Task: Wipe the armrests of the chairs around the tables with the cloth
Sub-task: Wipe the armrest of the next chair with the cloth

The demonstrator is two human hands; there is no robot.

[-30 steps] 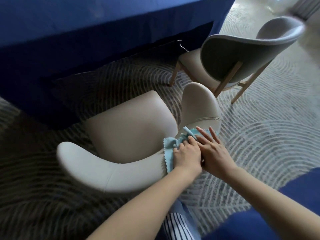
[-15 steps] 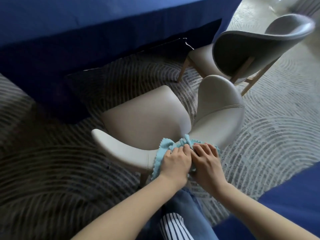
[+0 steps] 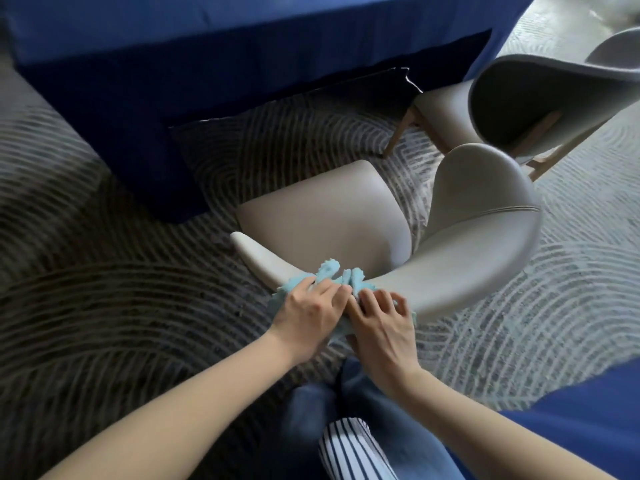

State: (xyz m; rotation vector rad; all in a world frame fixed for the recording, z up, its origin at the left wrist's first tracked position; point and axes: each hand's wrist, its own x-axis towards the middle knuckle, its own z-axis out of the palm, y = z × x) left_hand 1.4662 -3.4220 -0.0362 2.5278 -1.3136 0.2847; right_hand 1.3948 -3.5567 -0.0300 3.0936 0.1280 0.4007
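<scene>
In the head view, both hands work at the curved rail of the cream chair [image 3: 322, 216], where the backrest runs down into the left armrest [image 3: 258, 259]. The left hand [image 3: 310, 315] has its fingers [image 3: 330, 289] curled together over the bunched light-blue cloth [image 3: 327, 270], gripping it against the rail. The right hand [image 3: 381, 329] is just beside it, touching it, with its fingers [image 3: 377, 299] bent and slightly spread, tips pressing down on the same cloth, an edge of which peeps out to their right. The cloth sits directly under and just ahead of both sets of fingers. The bare tip of the armrest lies left of and beyond them, and the right armrest [image 3: 481, 181] is well off to the right and ahead. The main risk, I judge, is the crumpled cloth: bunched like this it meets the rail only in patches, so a stroke could skip the tip or the underside. Two hands bearing down on one side could also make the chair shift or rock on the patterned carpet [image 3: 104, 306], and a loose corner could slip off and drop to the floor. Beyond the fingers stand a grey-backed chair [image 3: 519, 105] and the blue-skirted worktop [image 3: 207, 46]. I can read no brand, label or writing anywhere, and the picture is a little blurred around the hands.
</scene>
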